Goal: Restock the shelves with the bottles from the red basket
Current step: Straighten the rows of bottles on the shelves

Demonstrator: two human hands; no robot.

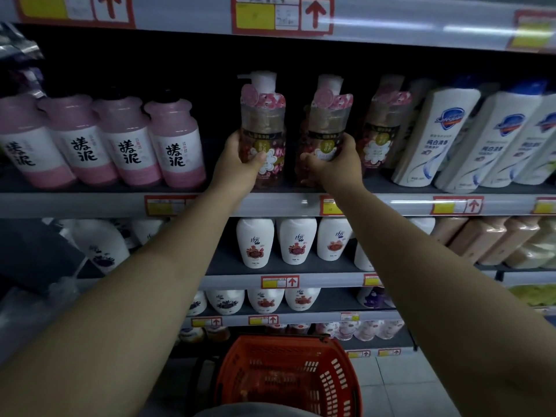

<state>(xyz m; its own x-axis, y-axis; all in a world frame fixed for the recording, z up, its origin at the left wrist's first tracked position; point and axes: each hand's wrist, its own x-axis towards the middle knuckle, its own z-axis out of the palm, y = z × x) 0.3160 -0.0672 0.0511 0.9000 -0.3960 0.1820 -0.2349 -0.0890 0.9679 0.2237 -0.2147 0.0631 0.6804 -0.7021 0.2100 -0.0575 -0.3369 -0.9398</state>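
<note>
Two floral pump bottles stand upright on the upper shelf. My left hand grips the lower body of the left bottle. My right hand grips the lower body of the right bottle. A third bottle of the same kind stands just to the right, untouched. The red basket sits low on the floor in front of me, and I see no bottles in it.
Pink bottles fill the shelf to the left, with a dark gap beside the left floral bottle. White bottles lean at the right. Lower shelves hold white bottles and beige bottles. Another shelf edge overhangs above.
</note>
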